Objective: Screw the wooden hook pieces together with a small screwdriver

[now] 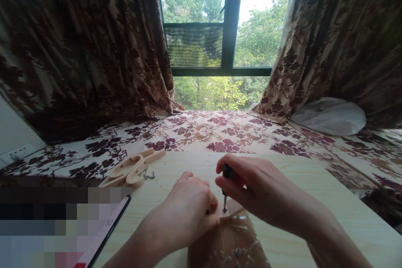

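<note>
My right hand (254, 184) is closed around the dark handle of a screwdriver (225, 201). The screwdriver stands nearly upright, its metal shaft meeting a pale wooden piece (232, 208). Curled against the left side of that piece, my left hand (188, 207) grips it by its edge; the hand covers much of the wood. Directly in front of the wooden piece lies a brown item in clear plastic (229, 243). Farther left are curved wooden parts (135, 167) with several small screws (149, 175) beside them.
The light wood tabletop (295, 176) lies beneath my hands. A screen device (106, 228) rests at the lower left, partly pixelated. Beyond the table is a ledge with floral cloth (216, 134), bearing a white plastic bag (329, 115). Patterned curtains (125, 42) flank the window.
</note>
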{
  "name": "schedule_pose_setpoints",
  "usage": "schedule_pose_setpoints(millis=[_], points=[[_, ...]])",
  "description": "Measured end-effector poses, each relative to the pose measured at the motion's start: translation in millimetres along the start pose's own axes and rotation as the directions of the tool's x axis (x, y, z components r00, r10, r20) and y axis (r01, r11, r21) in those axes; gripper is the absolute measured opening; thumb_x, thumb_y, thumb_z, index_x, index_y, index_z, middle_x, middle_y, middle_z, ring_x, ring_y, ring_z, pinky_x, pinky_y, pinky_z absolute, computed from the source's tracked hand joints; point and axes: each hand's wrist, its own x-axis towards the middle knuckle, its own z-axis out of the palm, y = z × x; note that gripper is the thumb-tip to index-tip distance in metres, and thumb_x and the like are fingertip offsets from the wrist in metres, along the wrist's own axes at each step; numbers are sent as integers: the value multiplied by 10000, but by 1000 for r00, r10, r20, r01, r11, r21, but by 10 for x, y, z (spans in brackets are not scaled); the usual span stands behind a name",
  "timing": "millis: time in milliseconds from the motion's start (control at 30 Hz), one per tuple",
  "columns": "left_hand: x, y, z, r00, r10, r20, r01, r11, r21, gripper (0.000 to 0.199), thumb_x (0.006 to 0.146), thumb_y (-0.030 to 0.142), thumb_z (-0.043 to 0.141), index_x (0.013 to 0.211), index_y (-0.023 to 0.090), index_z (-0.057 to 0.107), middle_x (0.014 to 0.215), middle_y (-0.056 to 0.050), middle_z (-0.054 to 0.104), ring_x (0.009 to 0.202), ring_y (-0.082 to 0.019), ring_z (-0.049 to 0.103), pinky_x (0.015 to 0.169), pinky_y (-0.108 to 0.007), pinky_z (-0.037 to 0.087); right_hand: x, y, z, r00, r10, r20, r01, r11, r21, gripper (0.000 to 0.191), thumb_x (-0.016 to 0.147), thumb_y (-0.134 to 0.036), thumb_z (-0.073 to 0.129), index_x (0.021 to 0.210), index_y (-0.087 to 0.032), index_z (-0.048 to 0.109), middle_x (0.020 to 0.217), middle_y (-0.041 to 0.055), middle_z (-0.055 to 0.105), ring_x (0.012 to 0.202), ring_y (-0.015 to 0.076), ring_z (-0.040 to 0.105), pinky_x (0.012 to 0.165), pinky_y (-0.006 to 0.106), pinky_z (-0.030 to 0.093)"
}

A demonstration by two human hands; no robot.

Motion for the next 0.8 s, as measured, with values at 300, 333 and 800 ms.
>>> schedule_pose_setpoints(millis=[300,333,800], points=[[0,34,-50,1000,-7,20,7,1000,18,229,758,143,508,556,197,600,615,22,627,618,-124,535,824,-343,299,23,45,21,994,99,-35,-101,994,-33,196,898,-327,462,745,-206,452,635,-8,558,569,129,452,540,268,314],[0,29,-41,1000,-4,21,4,1000,16,231,758,144,510,549,195,592,604,24,622,613,-124,534,819,-336,306,15,34,18,995,95,-38,-96,995,-40,194,896,-330,467,747,-205,457,637,-7,558,575,131,453,543,269,314],[-1,63,-84,998,-27,55,28,999,-24,229,765,157,519,546,189,578,631,26,615,663,-129,544,865,-356,277,39,37,19,991,119,-56,-121,992,-35,222,887,-331,484,711,-202,444,610,-22,520,548,115,411,516,262,278]])
